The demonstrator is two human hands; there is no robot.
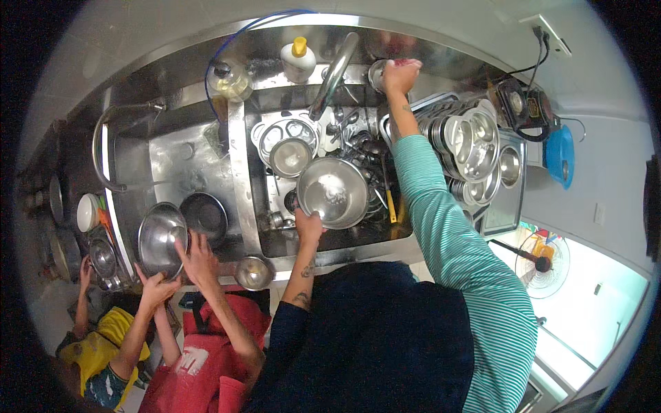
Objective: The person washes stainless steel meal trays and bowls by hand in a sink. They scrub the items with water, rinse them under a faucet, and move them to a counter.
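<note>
My left hand [309, 228] grips the near rim of a deep steel pot [333, 193], tilted so that its inside faces me, above the right sink basin. At the back ledge, my right hand [402, 76] is against a small metal container [378, 75]. Something reddish shows at its fingers, too small to make out. Below the pot, a smaller steel bowl [290, 157] rests on a compartment tray [266, 135]. Spoons and other cutlery [356, 129] lie heaped in the basin, with a yellow-handled utensil [391, 206] at the right.
Stacked compartment trays [472, 142] stand on the right. A faucet [334, 77] arches over the basin; behind it is a yellow-capped bottle [298, 62]. At left, a co-worker's hands [199, 260] hold a steel bowl [162, 240] near a dark pan [205, 217]. A small bowl [254, 272] sits on the front edge.
</note>
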